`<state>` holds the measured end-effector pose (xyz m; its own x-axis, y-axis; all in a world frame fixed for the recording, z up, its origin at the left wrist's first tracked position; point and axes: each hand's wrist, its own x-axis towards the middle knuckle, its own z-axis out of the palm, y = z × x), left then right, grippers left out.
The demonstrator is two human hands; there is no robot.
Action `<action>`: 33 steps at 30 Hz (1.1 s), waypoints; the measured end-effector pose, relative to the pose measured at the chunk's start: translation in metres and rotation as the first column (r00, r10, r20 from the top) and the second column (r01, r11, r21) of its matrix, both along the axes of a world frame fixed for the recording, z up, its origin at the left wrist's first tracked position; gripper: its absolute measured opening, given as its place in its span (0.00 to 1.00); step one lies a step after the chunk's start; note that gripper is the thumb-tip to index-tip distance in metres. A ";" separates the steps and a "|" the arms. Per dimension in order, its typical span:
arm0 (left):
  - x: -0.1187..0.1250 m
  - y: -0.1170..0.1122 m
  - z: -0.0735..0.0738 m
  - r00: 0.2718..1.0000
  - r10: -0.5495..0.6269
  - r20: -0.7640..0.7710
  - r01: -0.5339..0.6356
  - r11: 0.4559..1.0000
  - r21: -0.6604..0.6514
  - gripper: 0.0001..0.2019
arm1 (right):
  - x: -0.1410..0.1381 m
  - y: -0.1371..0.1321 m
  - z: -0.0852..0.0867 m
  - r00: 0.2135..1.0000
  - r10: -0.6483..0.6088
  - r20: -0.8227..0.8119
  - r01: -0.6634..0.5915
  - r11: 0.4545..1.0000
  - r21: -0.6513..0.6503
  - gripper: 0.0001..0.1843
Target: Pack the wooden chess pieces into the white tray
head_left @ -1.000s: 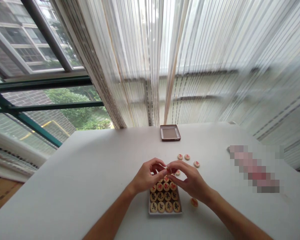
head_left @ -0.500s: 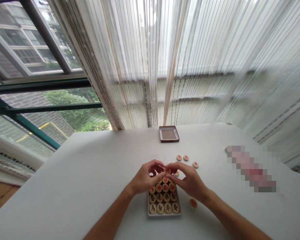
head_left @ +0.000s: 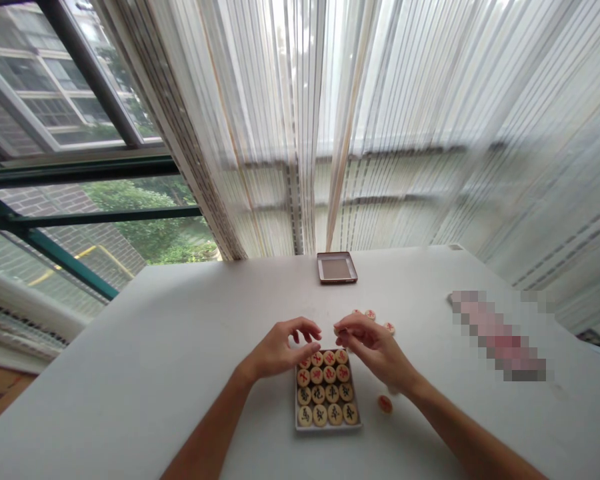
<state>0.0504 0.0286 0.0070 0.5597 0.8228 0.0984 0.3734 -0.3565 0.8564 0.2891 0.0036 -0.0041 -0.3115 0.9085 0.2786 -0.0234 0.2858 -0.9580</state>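
Xiangqi pieces, round and pale with red or black characters, lie in rows inside a shallow white box (head_left: 329, 429). The red ones fill the far rows and the black ones (head_left: 320, 415) the near rows. My left hand (head_left: 286, 347) hovers over the box's far left corner, fingers curved and apart, holding nothing. Past the far right corner, my right hand (head_left: 375, 350) pinches one xiangqi piece (head_left: 337, 330) between thumb and fingers; its face is turned from view. Beside my right wrist a red-marked piece (head_left: 385, 404) sits on the table, with another partly hidden under the wrist.
Loose red-marked pieces (head_left: 389, 328) lie just beyond my right hand. A box lid (head_left: 337, 268), dark-rimmed, rests near the far edge of the white table (head_left: 180, 347). On the right is a blurred pinkish long object (head_left: 500, 337). String curtains (head_left: 280, 133) hang behind.
My hands have moved apart. The piece both hands were at is no longer between them; my left hand has let go and opened, and my right hand now pinches a piece.
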 end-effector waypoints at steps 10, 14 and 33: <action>-0.027 0.012 -0.014 0.975 -0.140 -0.172 0.116 0.983 -0.142 0.27 | 0.007 0.010 0.000 1.000 0.002 -0.031 -0.005 0.995 -0.102 0.12; -0.025 0.011 -0.014 0.966 -0.143 -0.217 0.121 0.986 -0.114 0.28 | 0.006 0.003 0.013 0.998 0.026 -0.065 -0.034 0.992 -0.123 0.13; -0.026 0.017 -0.018 0.964 -0.182 -0.195 0.173 0.983 -0.065 0.19 | -0.039 -0.077 -0.012 0.992 -0.022 -0.126 -0.033 0.908 -0.418 0.16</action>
<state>0.0240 0.0452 -0.0108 0.7015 0.7096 -0.0664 0.4729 -0.3938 0.7882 0.2502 -0.0738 -0.0157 -0.3048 0.9482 -0.0894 -0.1512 -0.1408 -0.9784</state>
